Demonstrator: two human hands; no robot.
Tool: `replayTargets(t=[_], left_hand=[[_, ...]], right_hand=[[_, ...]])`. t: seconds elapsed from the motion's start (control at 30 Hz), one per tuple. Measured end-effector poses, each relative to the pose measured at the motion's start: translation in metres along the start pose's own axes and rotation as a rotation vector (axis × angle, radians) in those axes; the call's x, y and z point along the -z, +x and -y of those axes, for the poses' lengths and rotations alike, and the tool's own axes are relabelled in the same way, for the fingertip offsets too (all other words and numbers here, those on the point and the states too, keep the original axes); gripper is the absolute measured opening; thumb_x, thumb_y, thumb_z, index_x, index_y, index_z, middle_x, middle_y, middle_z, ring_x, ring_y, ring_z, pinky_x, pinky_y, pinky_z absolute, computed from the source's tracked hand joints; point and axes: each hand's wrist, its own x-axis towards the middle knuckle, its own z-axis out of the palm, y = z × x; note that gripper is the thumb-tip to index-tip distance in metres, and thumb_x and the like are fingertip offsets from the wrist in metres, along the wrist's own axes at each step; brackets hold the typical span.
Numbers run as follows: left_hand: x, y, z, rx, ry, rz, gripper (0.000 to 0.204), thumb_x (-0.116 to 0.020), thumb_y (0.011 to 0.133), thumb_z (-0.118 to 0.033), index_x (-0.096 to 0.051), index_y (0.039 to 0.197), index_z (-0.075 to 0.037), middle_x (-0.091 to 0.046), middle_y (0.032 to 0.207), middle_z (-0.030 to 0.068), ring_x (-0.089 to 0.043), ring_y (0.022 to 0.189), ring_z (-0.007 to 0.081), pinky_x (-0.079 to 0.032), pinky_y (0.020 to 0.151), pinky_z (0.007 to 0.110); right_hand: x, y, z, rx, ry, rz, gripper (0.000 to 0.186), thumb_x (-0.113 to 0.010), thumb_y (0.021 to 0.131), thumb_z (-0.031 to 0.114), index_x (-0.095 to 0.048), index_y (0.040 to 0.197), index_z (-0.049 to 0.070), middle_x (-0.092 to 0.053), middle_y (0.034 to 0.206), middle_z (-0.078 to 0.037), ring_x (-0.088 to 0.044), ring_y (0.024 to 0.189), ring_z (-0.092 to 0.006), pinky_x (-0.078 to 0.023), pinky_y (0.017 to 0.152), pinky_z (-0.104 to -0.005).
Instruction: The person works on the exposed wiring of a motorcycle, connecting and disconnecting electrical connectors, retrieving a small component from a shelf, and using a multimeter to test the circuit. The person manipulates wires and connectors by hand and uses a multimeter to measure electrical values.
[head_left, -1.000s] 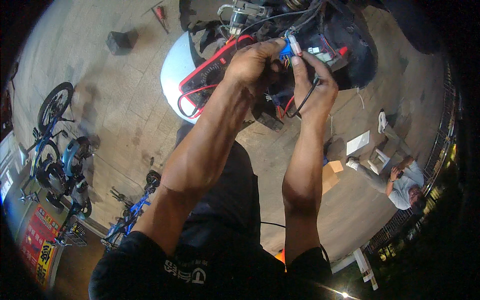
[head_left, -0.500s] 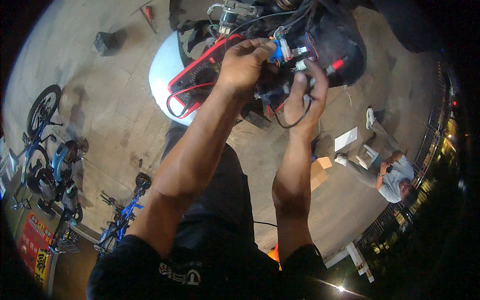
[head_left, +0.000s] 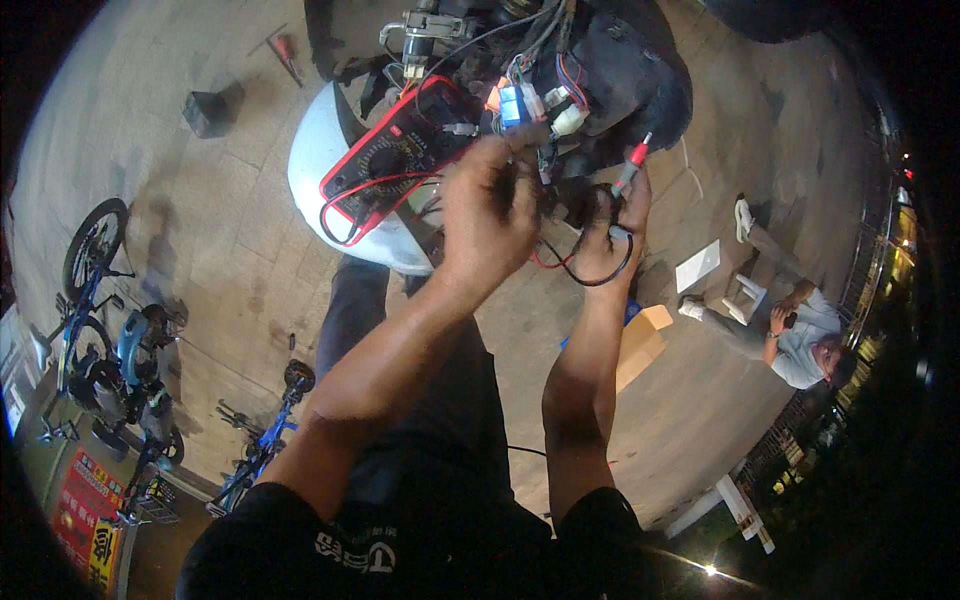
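Observation:
My right hand (head_left: 607,245) is closed round a red-and-grey multimeter probe (head_left: 631,168), its metal tip pointing up, with a thin black lead looping over the palm. Beside it, my left hand (head_left: 490,212) is curled, thumb and fingers together just below the wiring; whatever they grip is hidden. The red-and-black multimeter (head_left: 385,155) leans on a white curved shell (head_left: 310,165) left of the hands, a red lead looping from it. Above my fingers bunch a blue connector (head_left: 512,105) and a white connector (head_left: 569,121) on coloured wires, in an opened dark vehicle body (head_left: 640,70).
A metal lock-like part (head_left: 430,25) hangs among cables at the top. Bicycles (head_left: 85,290) stand at the left. A cardboard box (head_left: 645,345), a white board (head_left: 697,263) and a seated person (head_left: 805,335) are on the right. A dark block (head_left: 206,114) lies upper left.
My left hand has dropped from the blue connector and curled below it. My right hand has drawn down from the white connector, with the probe now turned more upright.

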Motion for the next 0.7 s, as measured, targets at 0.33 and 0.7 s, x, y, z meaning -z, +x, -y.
replayTargets(t=[0.33,0.7], left_hand=[[-0.012,-0.013,0.017,0.207,-0.138,-0.052,0.024,-0.049,0.085,0.005,-0.059,0.106,0.005,-0.064,0.094,0.0141,-0.061,0.088,0.0186,-0.047,0.080,0.030],[-0.002,0.007,0.011,0.105,0.081,0.083,0.027,-0.059,0.089,-0.003,-0.057,0.115,0.006,-0.065,0.101,0.0101,-0.060,0.092,0.0108,-0.047,0.082,0.025]], right_hand=[[-0.023,0.044,0.012,-0.016,-0.051,-0.020,0.025,-0.064,0.085,0.013,-0.061,0.107,0.001,-0.063,0.091,-0.005,-0.057,0.080,-0.0110,-0.046,0.072,-0.0258],[-0.024,0.030,0.021,-0.107,0.145,0.042,0.023,-0.059,0.086,0.001,-0.065,0.108,-0.002,-0.067,0.095,-0.004,-0.059,0.083,-0.0086,-0.047,0.076,-0.0234]])
